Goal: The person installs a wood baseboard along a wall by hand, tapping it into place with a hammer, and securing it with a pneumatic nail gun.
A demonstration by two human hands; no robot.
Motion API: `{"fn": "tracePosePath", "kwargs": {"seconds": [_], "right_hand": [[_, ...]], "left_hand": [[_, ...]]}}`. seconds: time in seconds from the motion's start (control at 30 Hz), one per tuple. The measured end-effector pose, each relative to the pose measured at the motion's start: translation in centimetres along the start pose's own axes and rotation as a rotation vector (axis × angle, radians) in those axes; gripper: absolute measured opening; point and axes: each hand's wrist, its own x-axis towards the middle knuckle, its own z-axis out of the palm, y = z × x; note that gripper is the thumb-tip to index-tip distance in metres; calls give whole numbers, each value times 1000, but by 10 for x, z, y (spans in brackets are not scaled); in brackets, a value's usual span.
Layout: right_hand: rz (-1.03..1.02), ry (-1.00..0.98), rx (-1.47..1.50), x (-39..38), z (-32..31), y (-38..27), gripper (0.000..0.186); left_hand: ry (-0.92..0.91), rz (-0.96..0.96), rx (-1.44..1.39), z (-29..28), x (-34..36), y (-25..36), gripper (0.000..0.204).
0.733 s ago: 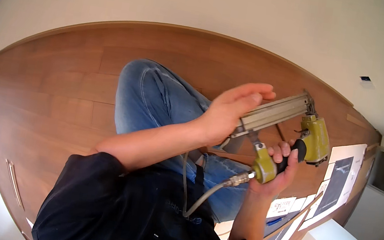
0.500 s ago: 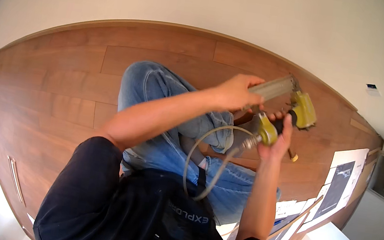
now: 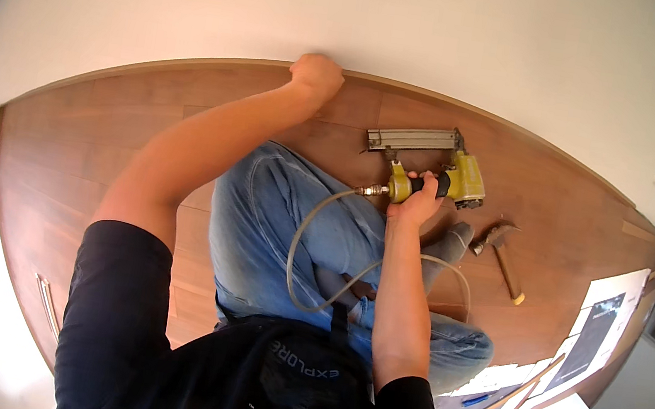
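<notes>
My right hand (image 3: 418, 201) is wrapped round the black grip of a yellow pneumatic nail gun (image 3: 467, 178). Its long grey magazine (image 3: 412, 139) lies toward the wall side, and a clear air hose (image 3: 297, 242) loops from the handle's fitting over my legs. At the foot of the wall, my left hand (image 3: 317, 77) is closed like a fist against the thin wooden trim strip (image 3: 411, 88). Its fingertips are turned away from view, so anything inside them is hidden.
On the brown plank floor (image 3: 81, 170), a claw hammer (image 3: 508, 267) lies right of my foot. Printed sheets (image 3: 586, 333), a blue pen (image 3: 476, 400) and a thin wooden strip (image 3: 515, 386) are at the lower right. The white wall (image 3: 371, 10) curves across the far side.
My left hand has let go of the nail gun's magazine and moved to the trim at the wall. My right hand has brought the nail gun leftward and turned it, uncovering the hammer.
</notes>
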Motion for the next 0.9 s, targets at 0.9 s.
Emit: {"fn": "tracePosePath", "kwargs": {"seconds": [0.9], "right_hand": [[-512, -235, -2280, 117, -214, -225, 70]], "left_hand": [[-65, 195, 89, 10, 32, 31, 16]]}}
